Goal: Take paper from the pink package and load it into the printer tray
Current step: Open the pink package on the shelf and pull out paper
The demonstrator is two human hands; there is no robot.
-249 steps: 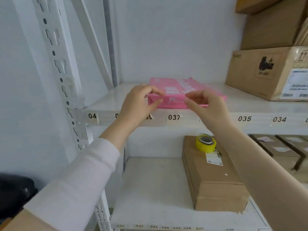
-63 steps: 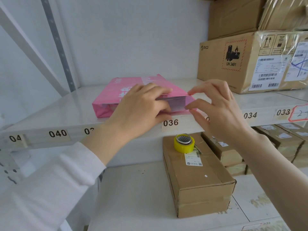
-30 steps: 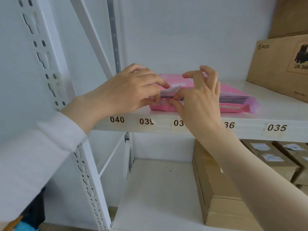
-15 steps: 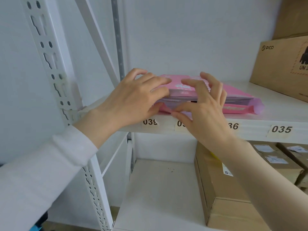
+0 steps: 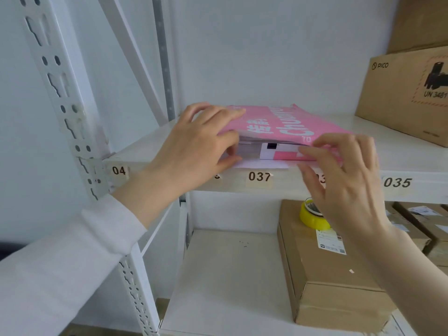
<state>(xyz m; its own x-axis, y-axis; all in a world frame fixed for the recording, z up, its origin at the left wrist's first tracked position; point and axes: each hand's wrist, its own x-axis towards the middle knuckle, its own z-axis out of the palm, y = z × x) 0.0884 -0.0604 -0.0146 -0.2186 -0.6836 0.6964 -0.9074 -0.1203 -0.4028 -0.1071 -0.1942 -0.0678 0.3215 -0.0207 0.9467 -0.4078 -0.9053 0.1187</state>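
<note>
The pink package (image 5: pixel 286 124) lies flat on the upper white shelf (image 5: pixel 400 156), its open end facing me. My left hand (image 5: pixel 201 149) grips the left corner of that end, fingers over the top flap and thumb beneath. My right hand (image 5: pixel 344 173) pinches the flap's right edge, lifting it. Inside the opening a white paper stack (image 5: pixel 249 149) shows, and a white sheet edge (image 5: pixel 261 164) sticks out below it over the shelf lip. No printer tray is in view.
A large PICO cardboard box (image 5: pixel 407 95) stands at the shelf's right. On the lower shelf (image 5: pixel 225 277) a long cardboard box (image 5: pixel 332 275) carries a yellow tape roll (image 5: pixel 312 217). A white perforated upright (image 5: pixel 63 98) rises at left.
The package's top flap has been lifted wider, exposing the paper inside. My right hand moved right along the flap edge; my left hand stayed on the left corner.
</note>
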